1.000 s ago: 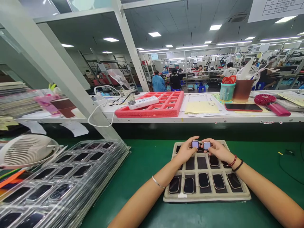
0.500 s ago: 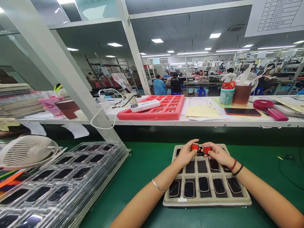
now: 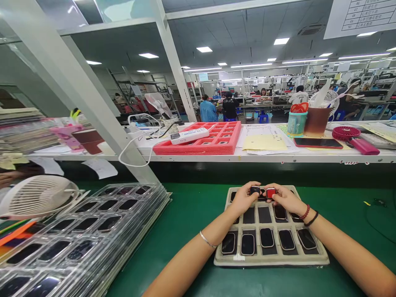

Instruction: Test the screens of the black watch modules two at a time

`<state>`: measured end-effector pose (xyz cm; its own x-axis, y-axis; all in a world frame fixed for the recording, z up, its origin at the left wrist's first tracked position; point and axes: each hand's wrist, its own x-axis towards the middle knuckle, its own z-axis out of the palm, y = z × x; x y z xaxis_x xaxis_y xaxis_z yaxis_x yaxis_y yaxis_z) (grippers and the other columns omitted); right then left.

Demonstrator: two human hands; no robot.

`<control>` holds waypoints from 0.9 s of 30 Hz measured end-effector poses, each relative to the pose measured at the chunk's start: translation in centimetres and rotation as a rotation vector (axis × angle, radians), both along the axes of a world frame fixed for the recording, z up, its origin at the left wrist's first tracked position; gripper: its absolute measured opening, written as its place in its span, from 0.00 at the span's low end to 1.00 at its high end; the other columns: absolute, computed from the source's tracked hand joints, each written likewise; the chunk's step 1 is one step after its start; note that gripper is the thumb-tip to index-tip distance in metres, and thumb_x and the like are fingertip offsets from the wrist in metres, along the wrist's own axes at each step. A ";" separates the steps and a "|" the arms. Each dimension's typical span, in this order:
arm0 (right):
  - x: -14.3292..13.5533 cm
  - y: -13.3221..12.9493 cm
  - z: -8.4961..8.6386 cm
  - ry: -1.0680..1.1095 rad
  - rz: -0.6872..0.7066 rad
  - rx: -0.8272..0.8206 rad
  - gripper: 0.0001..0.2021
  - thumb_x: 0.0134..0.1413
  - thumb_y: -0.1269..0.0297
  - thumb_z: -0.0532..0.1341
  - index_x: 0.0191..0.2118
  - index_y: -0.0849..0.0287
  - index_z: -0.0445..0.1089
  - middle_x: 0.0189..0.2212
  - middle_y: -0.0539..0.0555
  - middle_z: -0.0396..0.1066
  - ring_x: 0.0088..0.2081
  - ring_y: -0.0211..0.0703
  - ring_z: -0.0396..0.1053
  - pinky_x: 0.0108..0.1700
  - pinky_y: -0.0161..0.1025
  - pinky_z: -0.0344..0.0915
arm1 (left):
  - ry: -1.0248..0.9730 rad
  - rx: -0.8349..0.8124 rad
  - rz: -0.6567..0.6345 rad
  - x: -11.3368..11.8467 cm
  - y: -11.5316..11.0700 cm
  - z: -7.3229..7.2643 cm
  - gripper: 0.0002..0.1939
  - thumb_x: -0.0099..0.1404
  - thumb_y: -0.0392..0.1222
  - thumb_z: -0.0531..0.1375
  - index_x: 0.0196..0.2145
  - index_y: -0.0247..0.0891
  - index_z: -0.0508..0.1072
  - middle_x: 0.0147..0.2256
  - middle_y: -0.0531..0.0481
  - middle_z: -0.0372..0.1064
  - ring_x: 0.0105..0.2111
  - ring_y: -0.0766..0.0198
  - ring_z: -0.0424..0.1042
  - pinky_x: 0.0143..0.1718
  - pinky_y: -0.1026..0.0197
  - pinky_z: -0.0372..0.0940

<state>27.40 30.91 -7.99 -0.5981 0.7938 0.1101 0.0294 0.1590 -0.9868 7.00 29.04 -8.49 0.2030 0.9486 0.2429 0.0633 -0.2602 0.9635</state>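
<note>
Above the far row of a beige tray [image 3: 229, 260], my left hand [image 3: 244, 199] pinches a smartwatch case [image 3: 255, 190] whose screen is dark. Close beside it, my right hand [image 3: 286, 199] grips a second smartwatch case [image 3: 271, 193], its screen lit red. Several dark-screened watch cases, such as a near-row watch case [image 3: 248, 244], sit in the tray's compartments. Two middle-row compartments show only a dark lining. Part of the tray's far row is hidden behind my hands.
Stacked clear plastic trays [image 3: 123, 231] of watch cases fill the left, beside a white fan [image 3: 40, 196]. On the shelf ahead lie a red foam tray [image 3: 198, 149], a phone [image 3: 318, 142] and a pink handheld fan [image 3: 355, 138]. Co-workers sit in the background.
The screen of the watch in my left hand has gone from red to dark. The one in my right hand stays red. Both hands keep nearly the same place; the view has shifted slightly.
</note>
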 end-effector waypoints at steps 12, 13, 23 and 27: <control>0.0 0.2 0.0 0.002 -0.015 -0.012 0.17 0.56 0.56 0.58 0.47 0.59 0.66 0.40 0.57 0.72 0.33 0.42 0.73 0.29 0.33 0.66 | -0.032 -0.035 -0.004 0.3 -0.5 0.8 0.15 0.59 0.48 0.59 0.38 0.34 0.69 0.31 0.47 0.70 0.27 0.65 0.68 0.28 0.64 0.64; 0.0 0.1 0.0 0.001 -0.017 -0.017 0.16 0.56 0.55 0.58 0.46 0.60 0.67 0.39 0.57 0.72 0.32 0.41 0.73 0.29 0.33 0.66 | -0.030 -0.043 -0.002 0.3 -0.5 0.8 0.15 0.59 0.49 0.59 0.37 0.34 0.69 0.31 0.47 0.70 0.27 0.66 0.68 0.27 0.65 0.63; 0.1 -0.3 0.7 0.031 -0.037 -0.021 0.16 0.52 0.52 0.62 0.37 0.61 0.66 0.28 0.52 0.71 0.23 0.34 0.66 0.25 0.32 0.64 | -0.024 -0.086 -0.007 0.2 -0.2 0.6 0.19 0.62 0.49 0.54 0.45 0.34 0.70 0.35 0.45 0.69 0.27 0.64 0.70 0.19 0.69 0.59; 0.1 -0.4 0.8 0.044 -0.050 -0.012 0.15 0.51 0.53 0.63 0.37 0.61 0.66 0.28 0.52 0.70 0.22 0.33 0.64 0.25 0.32 0.63 | -0.022 -0.078 -0.017 0.2 -0.2 0.6 0.19 0.61 0.45 0.55 0.48 0.35 0.68 0.36 0.45 0.68 0.28 0.65 0.70 0.20 0.69 0.60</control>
